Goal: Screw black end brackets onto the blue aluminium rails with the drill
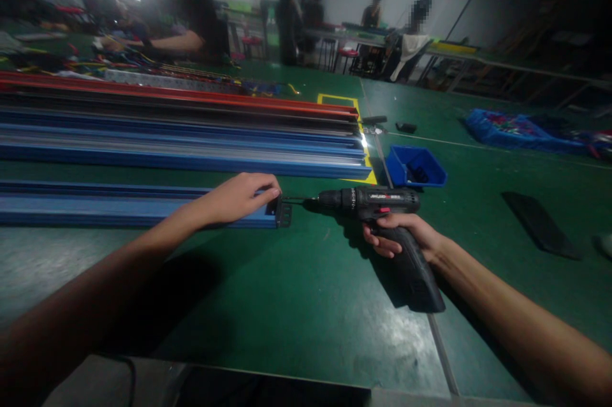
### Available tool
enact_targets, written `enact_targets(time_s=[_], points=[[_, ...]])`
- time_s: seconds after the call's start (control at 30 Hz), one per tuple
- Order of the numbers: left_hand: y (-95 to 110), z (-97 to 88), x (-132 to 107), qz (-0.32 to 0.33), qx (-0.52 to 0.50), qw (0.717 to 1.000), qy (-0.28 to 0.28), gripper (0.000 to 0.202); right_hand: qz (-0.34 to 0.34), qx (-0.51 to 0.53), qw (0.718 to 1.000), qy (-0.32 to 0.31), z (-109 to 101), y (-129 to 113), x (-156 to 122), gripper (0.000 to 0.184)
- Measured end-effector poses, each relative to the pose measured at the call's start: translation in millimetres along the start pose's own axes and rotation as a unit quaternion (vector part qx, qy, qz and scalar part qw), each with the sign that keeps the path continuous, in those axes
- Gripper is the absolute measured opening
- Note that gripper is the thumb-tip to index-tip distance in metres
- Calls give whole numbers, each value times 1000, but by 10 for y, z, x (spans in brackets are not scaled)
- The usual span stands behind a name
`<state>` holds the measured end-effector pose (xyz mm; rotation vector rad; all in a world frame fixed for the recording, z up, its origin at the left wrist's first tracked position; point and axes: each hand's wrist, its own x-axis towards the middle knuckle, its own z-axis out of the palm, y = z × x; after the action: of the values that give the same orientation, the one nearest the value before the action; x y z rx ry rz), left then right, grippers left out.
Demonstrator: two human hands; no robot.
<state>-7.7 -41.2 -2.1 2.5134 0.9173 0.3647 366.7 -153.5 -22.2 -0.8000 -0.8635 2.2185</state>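
Observation:
My right hand point(399, 238) is wrapped around the handle of a black cordless drill point(387, 199). The drill points left, and its long thin bit point(299, 199) reaches the black end bracket point(285, 212) at the tip of a blue metal profile point(143, 206). Over that end of the profile lies my left hand point(246, 196), closed on it, with the thumb beside the bracket. Its other fingers are partly hidden behind the profile. Whether the bit sits in a screw is too small to tell.
Several long profiles, blue point(191, 155) and red point(215, 97), lie side by side behind. A blue bin point(421, 168) holds dark parts. A flat black piece point(540, 225) lies at right, a blue tray point(516, 129) behind it. A person point(176, 37) works across the green table point(287, 305).

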Motion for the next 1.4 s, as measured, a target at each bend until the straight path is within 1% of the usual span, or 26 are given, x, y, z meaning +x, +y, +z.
enact_targets(time_s=[1.4], points=[[1, 1, 2, 3, 13, 1000, 1, 40, 2, -6, 1000, -8, 36, -20, -18, 23]])
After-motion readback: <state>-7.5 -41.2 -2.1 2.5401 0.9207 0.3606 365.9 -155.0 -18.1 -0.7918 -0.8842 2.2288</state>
